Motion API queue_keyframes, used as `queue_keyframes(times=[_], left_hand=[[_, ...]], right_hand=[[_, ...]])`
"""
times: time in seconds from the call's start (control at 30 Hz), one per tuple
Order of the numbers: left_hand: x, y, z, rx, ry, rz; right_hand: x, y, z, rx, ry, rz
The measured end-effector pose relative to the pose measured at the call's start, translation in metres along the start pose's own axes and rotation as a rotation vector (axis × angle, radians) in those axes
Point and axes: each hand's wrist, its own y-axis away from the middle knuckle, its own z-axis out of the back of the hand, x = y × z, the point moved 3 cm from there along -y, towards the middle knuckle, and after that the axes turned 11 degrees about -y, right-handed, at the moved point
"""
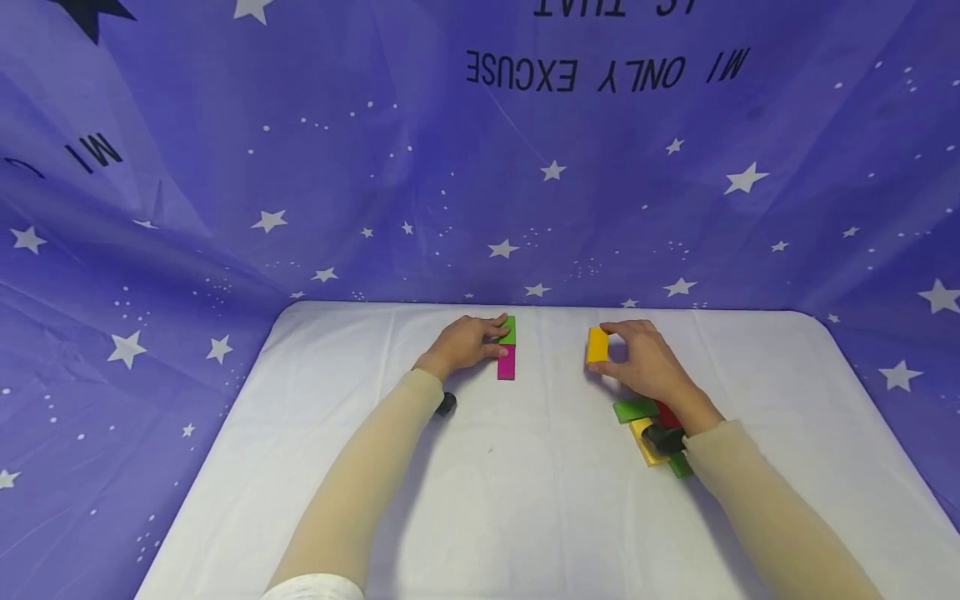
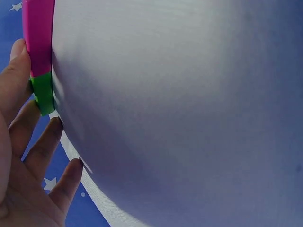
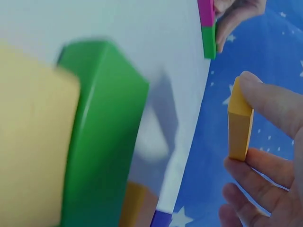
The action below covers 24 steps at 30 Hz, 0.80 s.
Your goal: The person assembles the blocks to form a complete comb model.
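A green block (image 1: 508, 331) and a magenta block (image 1: 506, 364) lie end to end in a line near the table's far edge. My left hand (image 1: 468, 342) rests against their left side, thumb at the magenta block and fingertips by the green one; in the left wrist view its fingers are spread and fairly straight. To the right, my right hand (image 1: 647, 358) pinches a yellow block (image 1: 597, 344) at its two ends, thumb on one end and fingers on the other. The right wrist view shows this yellow block (image 3: 240, 123) between thumb and fingertips.
Below the right wrist lies a loose pile with a green block (image 1: 636, 410), a yellow block (image 1: 643, 446) and a red block (image 1: 667, 414), partly covered by the wrist camera (image 1: 663, 438). A white cloth covers the table (image 1: 480, 500). Behind it hangs a purple star-patterned curtain (image 1: 420, 167).
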Motion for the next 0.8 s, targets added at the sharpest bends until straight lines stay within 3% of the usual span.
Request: queue_keyframes(times=[0.63,0.8], left_hand=[[0.002,0.0,0.0,-0.033,0.01,-0.021],[0.001,0.002,-0.002,-0.017,0.007,-0.011]], right_hand=[[0.039,0.006,-0.032,-0.009,-0.045,0.059],[0.05,0.006,-0.043,-0.012,-0.037,0.08]])
